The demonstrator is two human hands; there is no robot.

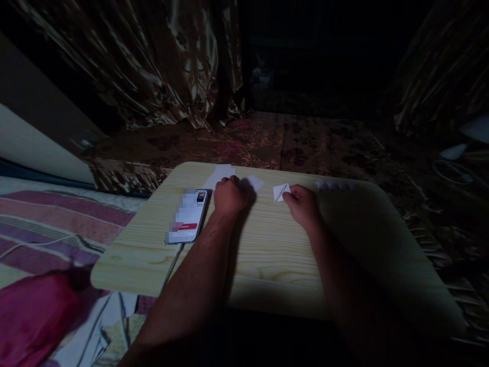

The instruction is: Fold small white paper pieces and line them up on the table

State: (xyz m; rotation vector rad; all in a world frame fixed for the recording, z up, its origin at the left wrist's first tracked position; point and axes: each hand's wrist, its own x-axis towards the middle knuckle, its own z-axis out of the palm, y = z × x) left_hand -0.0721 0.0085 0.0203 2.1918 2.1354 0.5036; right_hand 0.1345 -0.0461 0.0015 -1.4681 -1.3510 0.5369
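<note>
On a small light wooden table [267, 255], my left hand [228, 195] is curled into a fist that rests on a white sheet of paper [219, 175] at the far edge. A small white paper piece [255, 182] lies just right of that fist. My right hand [301, 205] pinches a small folded white paper piece [281, 192] between its fingertips, a little above the tabletop.
A smartphone [188, 215] with a lit screen lies left of my left hand, its cable running off the near table edge. Several small pale paper shapes [336, 185] sit at the far right edge. Patterned bedding, a floral carpet and curtains surround the table.
</note>
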